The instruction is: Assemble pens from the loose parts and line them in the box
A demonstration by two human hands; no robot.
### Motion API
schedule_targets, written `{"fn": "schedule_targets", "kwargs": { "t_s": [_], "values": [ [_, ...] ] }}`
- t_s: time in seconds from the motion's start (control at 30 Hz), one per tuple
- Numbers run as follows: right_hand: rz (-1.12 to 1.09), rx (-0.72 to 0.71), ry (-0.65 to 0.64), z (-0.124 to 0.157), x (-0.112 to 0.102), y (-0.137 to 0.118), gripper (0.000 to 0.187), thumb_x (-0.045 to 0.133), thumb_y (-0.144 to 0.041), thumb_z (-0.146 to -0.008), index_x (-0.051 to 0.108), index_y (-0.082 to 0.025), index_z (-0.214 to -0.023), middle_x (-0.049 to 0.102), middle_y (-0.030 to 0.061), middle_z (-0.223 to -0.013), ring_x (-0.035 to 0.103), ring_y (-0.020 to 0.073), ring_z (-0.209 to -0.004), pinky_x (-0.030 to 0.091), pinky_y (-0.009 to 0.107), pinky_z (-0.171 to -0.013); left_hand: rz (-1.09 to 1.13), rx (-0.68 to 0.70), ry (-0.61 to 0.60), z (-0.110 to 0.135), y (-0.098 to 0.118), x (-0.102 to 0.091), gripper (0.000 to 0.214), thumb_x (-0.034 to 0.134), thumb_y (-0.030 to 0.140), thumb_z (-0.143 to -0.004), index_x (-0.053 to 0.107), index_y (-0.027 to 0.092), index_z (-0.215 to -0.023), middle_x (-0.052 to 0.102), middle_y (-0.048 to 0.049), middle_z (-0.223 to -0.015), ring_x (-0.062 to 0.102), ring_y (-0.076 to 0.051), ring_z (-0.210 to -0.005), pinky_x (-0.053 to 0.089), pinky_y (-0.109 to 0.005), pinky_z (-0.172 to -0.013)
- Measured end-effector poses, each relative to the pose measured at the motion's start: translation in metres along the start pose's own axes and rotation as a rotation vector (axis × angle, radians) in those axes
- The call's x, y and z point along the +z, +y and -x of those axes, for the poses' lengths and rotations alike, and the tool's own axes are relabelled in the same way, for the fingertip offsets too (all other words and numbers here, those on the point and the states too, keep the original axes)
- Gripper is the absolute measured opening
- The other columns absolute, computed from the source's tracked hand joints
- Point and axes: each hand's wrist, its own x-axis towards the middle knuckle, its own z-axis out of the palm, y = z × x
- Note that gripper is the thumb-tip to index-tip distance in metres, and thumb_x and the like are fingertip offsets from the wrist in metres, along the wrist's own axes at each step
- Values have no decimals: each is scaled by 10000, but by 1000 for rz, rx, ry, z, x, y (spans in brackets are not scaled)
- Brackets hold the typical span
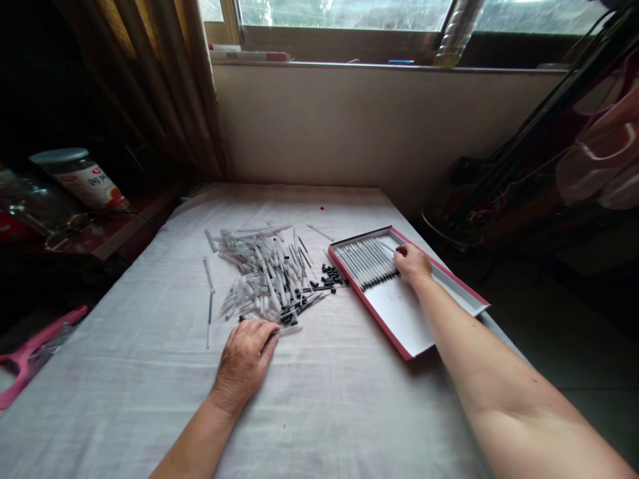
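My right hand point(413, 261) is over a shallow red-edged box lid point(394, 332), fingers pinched on a slim pen point(386, 246). That pen is at the right end of a row of clear, black-tipped pens point(367, 261) laid side by side in the lid. On the tablecloth, my left hand point(244, 356) rests with its fingers curled together at the near edge of a heap of clear pen barrels and caps point(264, 266). A clear pen cap point(290, 329) lies against its fingertips; whether they grip it is hidden.
Small black plugs point(330, 274) lie between heap and lid. A separate clear barrel with a refill point(210, 293) lies left of the heap. Pink-handled scissors point(40, 352) are at the left edge. A jar point(82, 176) stands on a side table. The wall is behind.
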Motion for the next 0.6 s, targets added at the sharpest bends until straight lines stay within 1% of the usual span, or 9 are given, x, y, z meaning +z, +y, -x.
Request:
{"fn": "schedule_targets", "kwargs": {
  "t_s": [0.13,0.27,0.47,0.6],
  "values": [
    [34,-32,-31,-7,10,-6,325,548,-262,-814,729,-219,-1081,721,109,-1108,647,286,-999,467,363,-825,12,-3,5,1,-1,1,122,535,244,-912,644,222,-961,695,-49,-917,618,-219,-862,481,-362,-789],
    [57,-49,-55,-8,12,-6,337,528,-267,-828,740,-240,-1088,722,92,-1123,645,292,-1031,470,352,-830,25,-21,-5,1,-2,2,127,537,250,-912,649,221,-966,695,-43,-927,616,-211,-875,481,-353,-798],
    [78,-46,-59,-5,9,-6,365,513,-286,-832,739,-226,-1112,729,99,-1098,666,281,-983,488,332,-778,44,-43,-38,1,0,0,120,559,245,-902,654,219,-969,693,-44,-944,607,-216,-901,472,-363,-821],
    [86,-77,-25,2,6,-11,377,529,-260,-800,739,-196,-1106,735,126,-1057,670,290,-950,494,357,-779,53,-56,-48,1,0,0,120,584,242,-884,660,224,-976,697,-40,-950,606,-220,-914,470,-368,-825]
  ]
}}
